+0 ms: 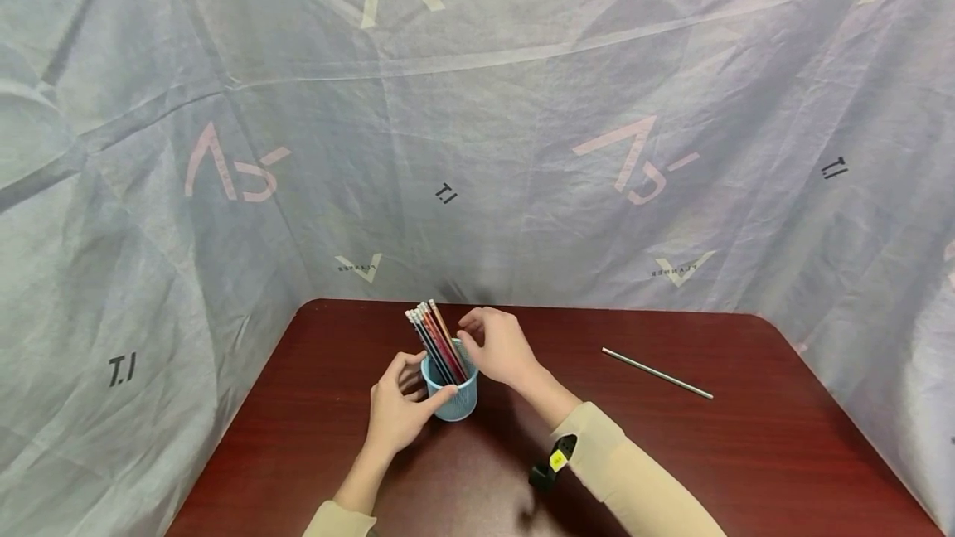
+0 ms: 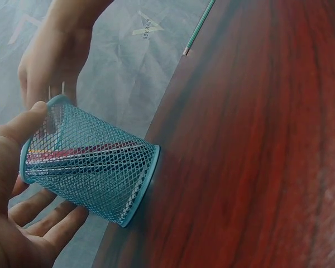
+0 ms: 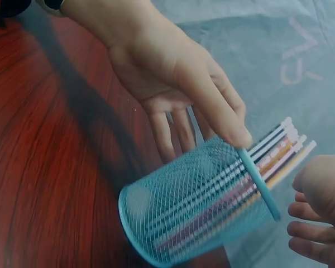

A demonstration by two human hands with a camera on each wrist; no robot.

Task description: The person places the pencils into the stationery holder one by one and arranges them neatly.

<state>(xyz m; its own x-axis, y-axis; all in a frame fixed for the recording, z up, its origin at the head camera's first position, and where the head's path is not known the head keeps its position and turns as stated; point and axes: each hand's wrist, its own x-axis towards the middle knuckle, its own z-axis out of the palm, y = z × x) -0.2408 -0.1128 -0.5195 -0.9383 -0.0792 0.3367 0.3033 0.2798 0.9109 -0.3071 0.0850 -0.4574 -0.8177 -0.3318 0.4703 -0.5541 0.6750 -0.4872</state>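
Observation:
A light-blue mesh pencil cup (image 1: 455, 401) stands on the table, with several pencils (image 1: 440, 346) leaning in it, their eraser ends up. My left hand (image 1: 399, 408) holds the cup from the left. In the right wrist view that hand's thumb (image 3: 234, 131) lies on the rim, and its other fingers reach round the far side. My right hand (image 1: 500, 346) is at the right of the rim, close to the pencils. Its fingers (image 3: 310, 231) are loosely bent, and nothing shows in them. In the left wrist view, the right hand's fingertips are partly hidden behind the cup.
One pale green pencil (image 1: 656, 372) lies alone on the dark red wooden table (image 1: 761, 454), to the right. Grey printed sheeting (image 1: 507, 147) hangs behind the table and along both sides. A black wrist device (image 1: 555, 462) is on my right forearm.

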